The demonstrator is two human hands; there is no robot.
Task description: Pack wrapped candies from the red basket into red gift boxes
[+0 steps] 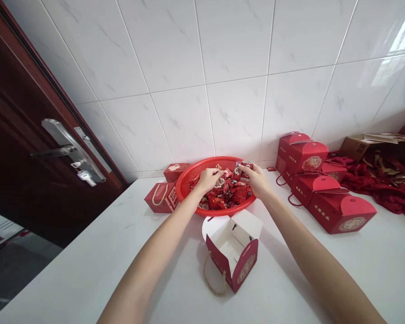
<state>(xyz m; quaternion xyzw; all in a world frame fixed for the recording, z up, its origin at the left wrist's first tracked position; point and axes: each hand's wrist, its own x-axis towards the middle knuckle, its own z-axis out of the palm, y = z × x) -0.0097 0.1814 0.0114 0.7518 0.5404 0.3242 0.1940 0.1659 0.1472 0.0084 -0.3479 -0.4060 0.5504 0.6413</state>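
Note:
A red plastic basket [219, 213] holds many red wrapped candies [224, 193]. Over its left part is my left hand [209, 178], fingers pinched together at the candies; what they hold, if anything, is too small to tell. My right hand [255, 179], at the basket's right side, is closed on a red patterned packet [247, 168]. Just in front of the basket stands an open red box [234, 256] with a white inside and a rope handle lying to its left. Between my forearms, the box has its flaps spread.
Closed red boxes [337, 207] are stacked on the right, by red ribbons [371, 184] and a cardboard box [356, 146]. Left of the basket sit two smaller red boxes [157, 198]. A tiled wall rises behind; a dark door [30, 117] is at far left.

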